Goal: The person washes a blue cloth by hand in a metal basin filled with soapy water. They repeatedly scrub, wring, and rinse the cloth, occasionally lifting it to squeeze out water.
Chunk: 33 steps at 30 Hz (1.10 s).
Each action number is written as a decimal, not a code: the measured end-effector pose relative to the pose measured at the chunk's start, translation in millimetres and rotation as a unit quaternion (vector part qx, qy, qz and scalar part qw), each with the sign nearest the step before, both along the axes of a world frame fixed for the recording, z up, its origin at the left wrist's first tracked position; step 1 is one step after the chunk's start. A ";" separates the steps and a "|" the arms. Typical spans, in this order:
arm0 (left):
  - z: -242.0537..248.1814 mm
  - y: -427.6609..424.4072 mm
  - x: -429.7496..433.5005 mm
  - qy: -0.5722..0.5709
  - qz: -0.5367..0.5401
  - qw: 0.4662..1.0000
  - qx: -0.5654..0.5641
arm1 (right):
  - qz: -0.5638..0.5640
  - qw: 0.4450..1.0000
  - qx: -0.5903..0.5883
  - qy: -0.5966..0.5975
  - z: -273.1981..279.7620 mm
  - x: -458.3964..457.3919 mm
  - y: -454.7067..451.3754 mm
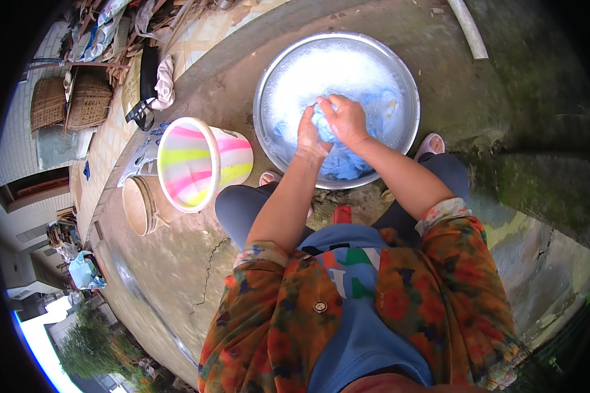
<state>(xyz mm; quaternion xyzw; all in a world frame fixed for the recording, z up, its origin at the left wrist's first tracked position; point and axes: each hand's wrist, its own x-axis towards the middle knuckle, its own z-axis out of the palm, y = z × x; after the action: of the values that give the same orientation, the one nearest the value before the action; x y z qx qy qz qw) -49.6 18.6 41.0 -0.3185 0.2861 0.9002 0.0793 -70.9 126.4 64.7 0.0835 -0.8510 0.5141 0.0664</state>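
A round metal basin (411,123) of foamy water stands on the ground in front of me. Blue cloth (346,164) lies wet in it, mostly in the near and right part, partly hidden under suds. My left hand (310,131) and my right hand (344,118) are together above the basin's middle, gripping a bunched, sudsy piece of the blue cloth between them. The fingers curl around it from both sides. White foam (324,69) covers the far half of the water.
Left of the basin, a striped plastic bucket (236,154) leans with its mouth towards me. Beside it is a beige bucket (138,206). Wicker baskets (89,100) and piled wood stand farther left. A pale pipe (469,32) lies at upper right. My slippered feet flank the basin.
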 end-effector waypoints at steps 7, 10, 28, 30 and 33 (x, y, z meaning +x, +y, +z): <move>-1.3 -16.0 11.8 0.079 -0.087 0.988 0.095 | 0.173 0.971 -0.039 0.157 40.9 77.7 -12.8; -3.8 6.7 21.5 0.100 -0.007 0.994 -0.029 | 0.114 0.985 0.022 0.130 26.8 52.9 -6.2; -22.9 -21.2 25.2 0.126 -0.067 0.974 0.174 | 0.152 0.981 -0.021 0.118 33.6 72.2 -6.1; -28.7 -12.2 29.7 0.069 -0.056 0.988 0.124 | 0.091 0.992 0.053 0.067 18.8 48.2 -1.8; -25.7 -4.0 33.6 0.069 -0.002 0.995 0.074 | 0.026 0.996 0.080 0.013 0.4 28.0 2.9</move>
<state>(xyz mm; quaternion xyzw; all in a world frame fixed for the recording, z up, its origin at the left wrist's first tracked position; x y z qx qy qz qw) -16.0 14.6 15.4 -0.2482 0.2244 0.9385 0.0848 -42.9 129.3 65.0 0.1177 -0.8862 0.4445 0.0574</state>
